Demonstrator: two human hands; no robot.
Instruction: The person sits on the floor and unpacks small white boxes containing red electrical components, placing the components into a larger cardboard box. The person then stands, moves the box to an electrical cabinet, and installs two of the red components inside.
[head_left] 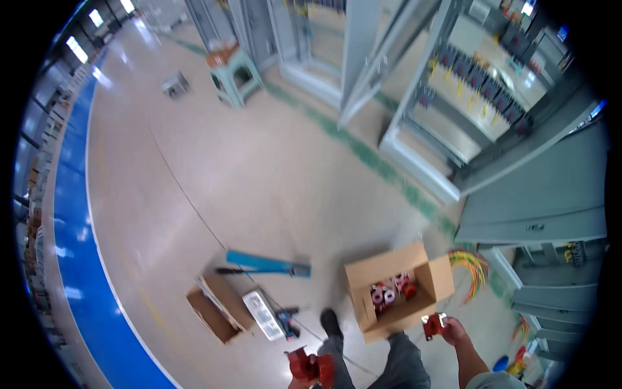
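My left hand point(313, 360), at the lower edge, is closed round a red block-shaped part point(302, 367) that looks like a current transformer. The part covers most of its fingers, and I cannot tell whether it is one piece or two. On the right, my right hand point(455, 331) grips a smaller red current transformer point(433, 327) with a shiny metal plate on it. That hand is just outside the near right corner of an open cardboard box point(370, 268). Several red ring-shaped parts point(407, 286) with pale faces lie inside the box.
Left of my feet are a narrow open carton point(217, 308), a white tray point(264, 314), a cordless drill point(287, 324) and a blue long-handled tool point(269, 264). Coloured wires point(472, 271) lie right of the box. Grey cabinets point(538, 188) line the right; a green stool point(234, 79) stands farther off.
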